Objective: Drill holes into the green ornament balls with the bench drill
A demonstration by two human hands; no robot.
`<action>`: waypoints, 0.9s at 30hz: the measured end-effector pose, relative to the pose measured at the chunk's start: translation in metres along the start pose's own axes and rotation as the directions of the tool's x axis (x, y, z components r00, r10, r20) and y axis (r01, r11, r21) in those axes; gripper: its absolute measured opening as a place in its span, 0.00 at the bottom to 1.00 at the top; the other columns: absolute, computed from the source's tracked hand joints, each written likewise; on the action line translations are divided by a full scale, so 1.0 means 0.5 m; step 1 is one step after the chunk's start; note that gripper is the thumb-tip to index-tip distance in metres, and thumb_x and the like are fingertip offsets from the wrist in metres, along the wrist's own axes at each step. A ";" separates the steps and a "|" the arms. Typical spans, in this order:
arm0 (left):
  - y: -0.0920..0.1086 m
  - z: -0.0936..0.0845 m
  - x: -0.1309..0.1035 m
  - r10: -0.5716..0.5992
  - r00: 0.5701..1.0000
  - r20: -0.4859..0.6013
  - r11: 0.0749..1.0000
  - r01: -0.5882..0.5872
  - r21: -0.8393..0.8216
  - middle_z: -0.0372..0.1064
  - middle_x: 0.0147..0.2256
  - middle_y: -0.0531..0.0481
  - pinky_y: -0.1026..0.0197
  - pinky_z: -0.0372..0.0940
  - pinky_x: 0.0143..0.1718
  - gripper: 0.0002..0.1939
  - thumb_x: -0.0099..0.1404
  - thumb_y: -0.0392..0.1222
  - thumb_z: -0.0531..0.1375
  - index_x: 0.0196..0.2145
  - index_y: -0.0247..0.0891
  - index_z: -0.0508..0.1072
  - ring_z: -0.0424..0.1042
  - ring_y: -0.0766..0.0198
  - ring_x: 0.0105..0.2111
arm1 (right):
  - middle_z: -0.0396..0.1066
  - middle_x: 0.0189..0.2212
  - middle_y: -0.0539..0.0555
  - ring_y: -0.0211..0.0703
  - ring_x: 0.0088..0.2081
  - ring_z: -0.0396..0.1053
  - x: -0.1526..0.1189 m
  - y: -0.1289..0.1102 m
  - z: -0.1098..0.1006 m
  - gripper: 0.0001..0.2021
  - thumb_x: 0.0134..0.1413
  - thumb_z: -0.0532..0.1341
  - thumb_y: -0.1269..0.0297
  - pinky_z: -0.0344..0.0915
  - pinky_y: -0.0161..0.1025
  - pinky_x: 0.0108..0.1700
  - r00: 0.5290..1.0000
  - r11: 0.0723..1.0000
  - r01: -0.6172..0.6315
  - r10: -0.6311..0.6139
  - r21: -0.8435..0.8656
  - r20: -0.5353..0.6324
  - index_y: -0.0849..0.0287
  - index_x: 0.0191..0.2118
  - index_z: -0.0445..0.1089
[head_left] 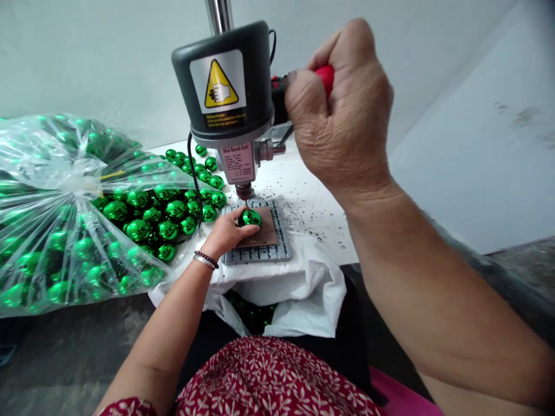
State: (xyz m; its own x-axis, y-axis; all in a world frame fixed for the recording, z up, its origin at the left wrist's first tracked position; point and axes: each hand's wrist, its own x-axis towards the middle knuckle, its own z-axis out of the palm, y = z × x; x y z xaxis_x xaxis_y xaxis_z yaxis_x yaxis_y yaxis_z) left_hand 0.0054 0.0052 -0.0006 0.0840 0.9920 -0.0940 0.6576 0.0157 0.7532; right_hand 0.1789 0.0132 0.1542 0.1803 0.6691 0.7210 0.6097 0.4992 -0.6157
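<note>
My left hand (232,231) grips a shiny green ball (250,218) between thumb and fingers, directly under the bit of a mini bench drill (237,164). The ball rests on a brown board (267,230) laid over the grooved metal drill base (281,245). Whether the bit touches the ball I cannot tell. High on the right, my right hand (347,110) is closed around the red-ended lever handle (325,80) of the drill.
A big clear plastic bag (82,188) full of green balls lies on the left, with loose green balls (200,169) beside it. Dark shavings litter the white table (321,202). White cloth or sacking (303,289) hangs at the front edge, green balls inside it.
</note>
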 end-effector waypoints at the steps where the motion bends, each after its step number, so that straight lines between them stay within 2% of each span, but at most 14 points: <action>1: 0.001 0.000 -0.001 -0.007 1.000 -0.005 1.000 0.007 -0.006 0.77 0.41 0.47 0.57 0.66 0.47 0.36 0.53 0.46 0.68 0.59 0.34 0.69 0.73 0.59 0.39 | 0.53 0.28 0.45 0.24 0.29 0.48 -0.001 0.001 0.000 0.06 0.57 0.56 0.66 0.52 0.25 0.38 1.000 1.000 -0.003 0.003 -0.005 0.001 0.64 0.37 0.59; 6: -0.004 0.002 -0.004 -0.002 1.000 -0.029 1.000 0.002 -0.016 0.76 0.45 0.45 0.56 0.65 0.49 0.36 0.52 0.47 0.68 0.58 0.33 0.70 0.73 0.57 0.42 | 0.56 0.27 0.45 0.24 0.28 0.50 -0.021 0.015 -0.001 0.07 0.58 0.55 0.63 0.55 0.26 0.37 0.996 0.996 0.087 -0.086 0.026 -0.026 0.62 0.35 0.58; 9: -0.010 0.004 -0.004 0.022 1.000 -0.016 0.999 -0.023 -0.032 0.77 0.41 0.48 0.59 0.66 0.46 0.33 0.53 0.48 0.67 0.56 0.36 0.72 0.73 0.58 0.41 | 0.56 0.26 0.45 0.22 0.27 0.51 -0.047 0.028 -0.002 0.11 0.59 0.52 0.59 0.55 0.26 0.35 0.984 0.986 0.168 -0.168 0.006 -0.062 0.62 0.34 0.58; 12: -0.015 0.005 -0.004 0.033 0.999 -0.008 0.999 -0.034 -0.024 0.76 0.39 0.50 0.60 0.66 0.43 0.31 0.53 0.49 0.67 0.55 0.37 0.73 0.73 0.58 0.39 | 0.56 0.24 0.44 0.22 0.26 0.52 -0.074 0.042 -0.001 0.10 0.59 0.52 0.60 0.54 0.26 0.33 0.965 0.971 0.234 -0.238 -0.051 -0.108 0.62 0.34 0.59; 15: -0.017 0.006 -0.005 0.036 0.999 -0.008 0.999 -0.037 -0.023 0.76 0.41 0.49 0.60 0.66 0.44 0.32 0.54 0.49 0.67 0.56 0.37 0.72 0.73 0.57 0.40 | 0.59 0.26 0.46 0.24 0.27 0.55 -0.095 0.055 0.002 0.07 0.58 0.53 0.62 0.56 0.28 0.33 0.941 0.952 0.292 -0.304 -0.097 -0.148 0.61 0.34 0.61; 20: -0.020 0.008 -0.007 0.046 0.999 -0.017 0.998 -0.047 -0.042 0.76 0.45 0.48 0.59 0.66 0.47 0.32 0.54 0.47 0.67 0.56 0.38 0.71 0.73 0.56 0.44 | 0.61 0.26 0.47 0.28 0.28 0.57 -0.116 0.069 0.010 0.06 0.59 0.53 0.61 0.57 0.31 0.33 0.930 0.944 0.291 -0.317 -0.156 -0.184 0.58 0.34 0.60; 27: -0.029 0.015 -0.005 0.057 0.998 -0.026 0.997 -0.058 -0.053 0.76 0.47 0.47 0.57 0.66 0.49 0.32 0.54 0.47 0.67 0.56 0.39 0.71 0.73 0.54 0.46 | 0.63 0.26 0.48 0.31 0.28 0.61 -0.139 0.081 0.018 0.05 0.58 0.53 0.61 0.57 0.33 0.32 0.944 0.960 0.223 -0.256 -0.169 -0.208 0.56 0.34 0.59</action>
State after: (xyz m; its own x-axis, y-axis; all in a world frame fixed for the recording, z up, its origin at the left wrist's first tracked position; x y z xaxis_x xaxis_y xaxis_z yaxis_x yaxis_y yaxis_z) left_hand 0.0012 0.0017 -0.0162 0.1017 0.9942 -0.0343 0.6107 -0.0352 0.7911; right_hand 0.1840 -0.0080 0.0763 0.1750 0.3892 0.9044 0.7561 0.5352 -0.3766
